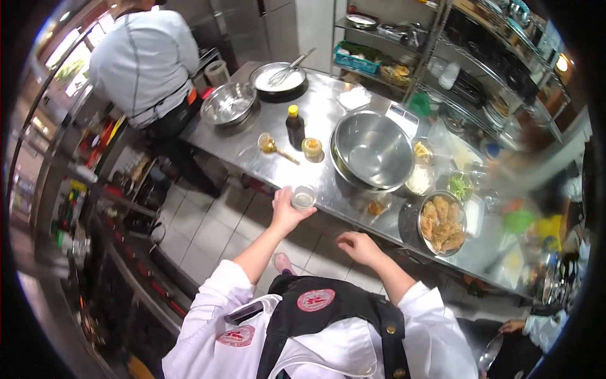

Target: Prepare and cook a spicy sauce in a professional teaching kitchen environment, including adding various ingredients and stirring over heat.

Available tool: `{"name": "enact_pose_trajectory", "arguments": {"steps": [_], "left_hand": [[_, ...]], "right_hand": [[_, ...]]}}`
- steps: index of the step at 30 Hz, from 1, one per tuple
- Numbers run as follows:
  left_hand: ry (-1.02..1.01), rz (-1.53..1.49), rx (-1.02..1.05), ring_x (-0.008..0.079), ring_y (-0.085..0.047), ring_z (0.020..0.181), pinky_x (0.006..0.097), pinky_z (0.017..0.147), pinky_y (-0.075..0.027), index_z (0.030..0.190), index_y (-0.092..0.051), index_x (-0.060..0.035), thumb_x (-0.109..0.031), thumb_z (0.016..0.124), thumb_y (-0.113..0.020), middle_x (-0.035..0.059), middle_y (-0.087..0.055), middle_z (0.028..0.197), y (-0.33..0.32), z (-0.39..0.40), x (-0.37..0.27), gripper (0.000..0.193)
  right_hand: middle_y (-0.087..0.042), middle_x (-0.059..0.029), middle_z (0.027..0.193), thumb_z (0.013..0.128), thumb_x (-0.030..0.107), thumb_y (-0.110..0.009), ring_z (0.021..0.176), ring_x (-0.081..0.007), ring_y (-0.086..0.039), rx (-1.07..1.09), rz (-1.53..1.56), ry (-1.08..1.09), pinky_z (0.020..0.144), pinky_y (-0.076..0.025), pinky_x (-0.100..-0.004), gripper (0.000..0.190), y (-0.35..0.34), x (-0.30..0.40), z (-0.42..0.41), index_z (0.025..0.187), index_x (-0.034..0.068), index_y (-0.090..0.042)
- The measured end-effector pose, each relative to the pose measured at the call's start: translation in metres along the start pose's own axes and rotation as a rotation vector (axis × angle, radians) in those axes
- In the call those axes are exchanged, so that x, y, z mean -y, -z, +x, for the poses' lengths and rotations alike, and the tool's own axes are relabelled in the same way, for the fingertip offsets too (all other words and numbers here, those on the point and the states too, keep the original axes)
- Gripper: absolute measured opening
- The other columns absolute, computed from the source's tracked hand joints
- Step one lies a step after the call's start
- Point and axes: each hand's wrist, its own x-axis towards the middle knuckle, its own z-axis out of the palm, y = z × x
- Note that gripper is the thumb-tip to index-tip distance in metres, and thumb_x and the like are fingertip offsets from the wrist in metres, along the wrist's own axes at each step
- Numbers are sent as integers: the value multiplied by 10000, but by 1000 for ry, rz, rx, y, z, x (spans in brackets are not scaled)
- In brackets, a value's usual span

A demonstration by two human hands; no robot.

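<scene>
My left hand (284, 211) grips a small clear glass cup (303, 199) at the table's near edge; a little pale content shows in it. My right hand (360, 248) hangs empty in front of that edge, its fingers loosely bent. Beyond the cup, on the stainless steel table (265, 173), stand a dark sauce bottle (296, 130) with a yellow cap and a small jar (312, 148) with yellowish content. A small glass (266, 141) with brown residue and a brush or spoon (288, 156) are to their left. Farther right sits a large steel mixing bowl (374, 149), nested in another.
At the right is a steel bowl of fried chicken pieces (442, 225), near shredded greens (459, 185). A whisk (289, 70) rests in a bowl of white mixture (296, 81). A kitchen scale (402, 121) stands behind. One co-worker (147, 66) stands upper left; another person's hand (512, 326) shows lower right.
</scene>
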Motion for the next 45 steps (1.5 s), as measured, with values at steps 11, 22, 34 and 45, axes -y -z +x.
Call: {"name": "enact_pose_trajectory", "arguments": {"steps": [11, 22, 34, 45], "left_hand": [[-180, -225, 342, 302, -481, 1032, 383, 874, -396, 1172, -429, -36, -199, 541, -814, 142, -483, 1128, -61, 108, 61, 757], [-47, 67, 37, 323, -445, 1047, 384, 928, -359, 1311, -251, -1, -173, 531, -819, 188, -436, 1165, 53, 180, 173, 980], [-231, -1, 423, 229, -488, 1013, 425, 901, -264, 1347, -233, -75, -217, 569, -775, 60, -576, 1031, 61, 261, 223, 959], [-414, -79, 497, 241, -492, 1001, 415, 892, -276, 1275, -309, -94, -208, 576, -760, 66, -592, 1013, 54, 279, 226, 840]], "right_hand": [[-603, -155, 850, 790, 143, -585, 773, -293, -607, -248, 203, -282, 694, -484, -345, 175, -37, 30, 94, 927, 40, -618], [-519, -181, 900, 780, 48, -488, 784, -347, -579, -331, -267, -121, 664, -487, -415, 204, -50, 81, 294, 981, 9, -480], [-547, -150, 795, 787, 97, -504, 728, -342, -573, -571, -393, -491, 642, -471, -420, 87, -82, 87, 320, 852, 40, -505], [-588, -194, 766, 811, 128, -513, 724, -358, -571, -767, 102, -601, 617, -455, -411, 136, -106, 108, 333, 797, 11, -579]]}}
